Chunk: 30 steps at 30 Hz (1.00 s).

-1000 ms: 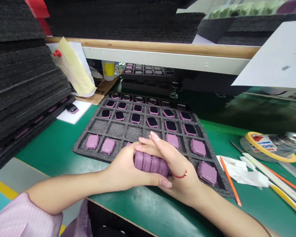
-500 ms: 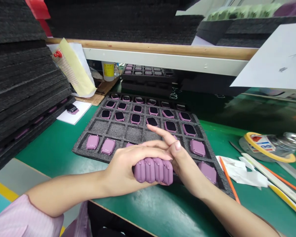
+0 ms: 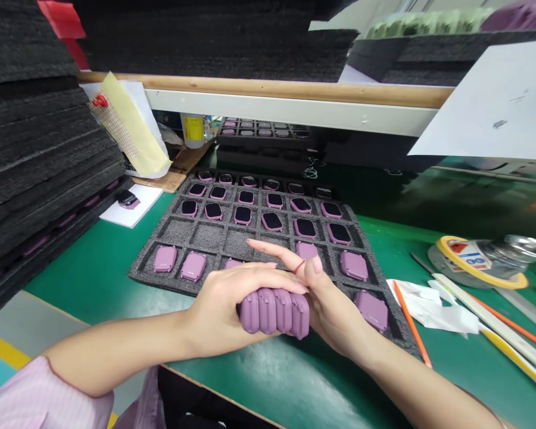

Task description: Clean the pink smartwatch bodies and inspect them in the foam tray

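Observation:
My left hand (image 3: 226,307) is wrapped round a row of several purple smartwatch cases (image 3: 274,313), pressed face to face with their ends towards me. From the right, my right hand (image 3: 324,292) rests against the end of that row and the left fingertips. Its index finger stretches forward and its thumb is raised; the other fingers are mostly hidden. Beneath and beyond both hands lies a black foam tray (image 3: 178,229) with square pockets. Purple watches with dark screens (image 3: 243,215) fill its far rows, while nearer pockets hold purple cases (image 3: 193,266) back side up.
Stacked black foam trays (image 3: 31,149) rise on the left, beside a watch (image 3: 127,198) on a white pad. A shelf edge (image 3: 259,98) crosses above the bench. To the right are a metal-topped bottle (image 3: 486,262), a tape ring, white tissue (image 3: 433,307) and an orange stick (image 3: 413,325).
The view has shifted slightly. My right index finger has moved left and down, and a back-up case behind it shows more fully. My left hand keeps its hold on the row.

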{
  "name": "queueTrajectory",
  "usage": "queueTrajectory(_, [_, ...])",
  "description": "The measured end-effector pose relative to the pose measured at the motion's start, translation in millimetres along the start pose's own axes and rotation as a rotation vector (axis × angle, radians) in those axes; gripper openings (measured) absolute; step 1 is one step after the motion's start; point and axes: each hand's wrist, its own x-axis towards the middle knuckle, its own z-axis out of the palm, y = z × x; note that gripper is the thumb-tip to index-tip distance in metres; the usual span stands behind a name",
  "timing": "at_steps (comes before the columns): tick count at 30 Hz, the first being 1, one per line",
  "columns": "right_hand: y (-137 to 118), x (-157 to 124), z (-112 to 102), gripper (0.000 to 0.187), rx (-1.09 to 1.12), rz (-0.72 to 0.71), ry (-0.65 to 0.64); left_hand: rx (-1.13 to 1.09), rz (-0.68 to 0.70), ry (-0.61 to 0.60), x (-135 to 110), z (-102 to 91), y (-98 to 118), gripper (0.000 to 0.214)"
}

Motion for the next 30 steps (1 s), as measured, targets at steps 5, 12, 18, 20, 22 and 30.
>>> queueTrajectory(5, [-2.6,-0.1,-0.1,0.074,-0.035,-0.049,-0.012,-0.027,0.007,0.016,-0.7,0.7,-2.3,0.034])
queueTrajectory(12, [-8.8,0.4,1.9,0.089,-0.008,-0.027,-0.019,-0.04,0.027,0.008,-2.0,2.0,-7.2,0.033])
queueTrajectory(18, [-12.5,0.2,5.0,0.103,-0.144,-0.059,-0.007,-0.066,0.014,-0.021,0.7,3.0,-7.0,0.031])
queueTrajectory(20, [-12.1,-0.2,6.9,0.105,-0.209,-0.08,0.023,-0.082,0.04,-0.016,1.6,2.8,-7.6,0.034])
queueTrajectory(22, [-10.9,-1.2,9.0,0.107,-0.284,-0.107,0.062,-0.1,0.083,-0.006,1.4,2.7,-9.1,0.036])
queueTrajectory(30, [-9.3,-3.2,14.9,0.105,-0.623,-0.408,0.291,0.001,0.013,0.037,-6.7,6.1,-14.5,0.08])
